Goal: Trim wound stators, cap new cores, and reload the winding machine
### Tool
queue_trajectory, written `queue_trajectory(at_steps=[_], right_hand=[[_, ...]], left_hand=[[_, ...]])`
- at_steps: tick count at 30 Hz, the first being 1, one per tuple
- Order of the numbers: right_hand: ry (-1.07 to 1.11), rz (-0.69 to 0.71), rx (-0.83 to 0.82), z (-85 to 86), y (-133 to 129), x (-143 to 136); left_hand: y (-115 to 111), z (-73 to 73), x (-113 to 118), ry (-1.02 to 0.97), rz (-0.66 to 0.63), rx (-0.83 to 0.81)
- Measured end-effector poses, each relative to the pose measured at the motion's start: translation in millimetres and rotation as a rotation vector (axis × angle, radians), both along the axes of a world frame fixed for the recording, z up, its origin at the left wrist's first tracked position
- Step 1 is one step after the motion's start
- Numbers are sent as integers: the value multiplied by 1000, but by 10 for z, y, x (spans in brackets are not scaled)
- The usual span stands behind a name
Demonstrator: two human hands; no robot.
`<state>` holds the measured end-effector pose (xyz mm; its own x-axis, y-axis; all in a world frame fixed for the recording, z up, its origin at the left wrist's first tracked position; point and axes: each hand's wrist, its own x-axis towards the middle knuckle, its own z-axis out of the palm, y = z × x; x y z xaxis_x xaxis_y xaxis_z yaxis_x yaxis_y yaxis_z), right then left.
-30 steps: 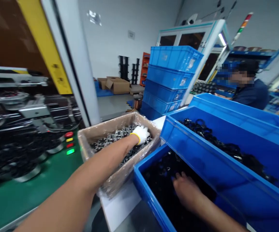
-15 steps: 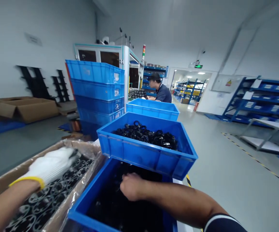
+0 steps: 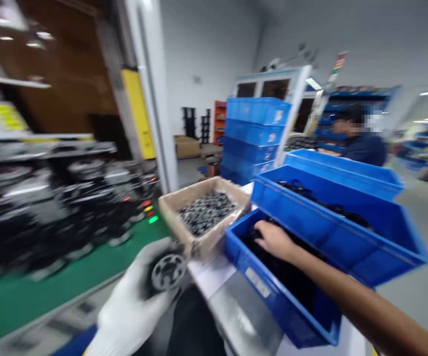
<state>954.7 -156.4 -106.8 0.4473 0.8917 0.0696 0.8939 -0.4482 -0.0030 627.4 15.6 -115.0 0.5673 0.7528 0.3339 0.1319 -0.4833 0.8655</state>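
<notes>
My left hand (image 3: 134,296), in a white knitted glove, is closed around a round black part with a pale openwork metal face (image 3: 168,272). It is to the left of the table, in front of the cardboard box (image 3: 171,210), whose plastic lining holds a heap of small grey and black parts (image 3: 210,210). My bare right hand (image 3: 275,240) reaches into the lower blue bin (image 3: 284,296) with its fingers curled down. The bin's contents are dark, and whatever the fingertips grip is hidden in shadow.
Another blue bin (image 3: 332,232) with black ring-shaped parts rests tilted behind the lower one. Blue bins stand stacked (image 3: 256,133) beyond the box. A co-worker (image 3: 362,138) is at the back right. At left, blurred machinery with several parts stands over a green surface (image 3: 69,282).
The view has swung left. My left hand has come out of the cardboard box and now holds a round part beside the table. My right hand is still in the lower bin.
</notes>
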Motion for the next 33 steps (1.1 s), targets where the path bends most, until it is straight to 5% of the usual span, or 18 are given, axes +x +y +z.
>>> queue_trajectory(at_steps=[4, 7, 9, 15, 20, 23, 29, 33], right_hand=[[-42, 157, 312, 289, 274, -238], [-53, 439, 714, 425, 344, -706], [-35, 600, 828, 422, 301, -1048], [60, 825, 920, 179, 168, -1453], [148, 858, 913, 123, 157, -1440], [179, 858, 901, 133, 150, -1465], [172, 874, 892, 150, 158, -1469], [173, 868, 895, 132, 175, -1447]], left_hand=[[-227, 167, -51, 39, 4, 45], [-315, 173, -89, -23, -14, 2], [-362, 122, -123, -75, -35, -34], [-340, -105, -109, -198, -70, -332], [-442, -230, 63, -608, -417, -843], [-538, -275, 124, -674, -511, -1055], [-530, -282, 122, -658, -534, -1083], [-435, -242, 86, -552, -383, -940]])
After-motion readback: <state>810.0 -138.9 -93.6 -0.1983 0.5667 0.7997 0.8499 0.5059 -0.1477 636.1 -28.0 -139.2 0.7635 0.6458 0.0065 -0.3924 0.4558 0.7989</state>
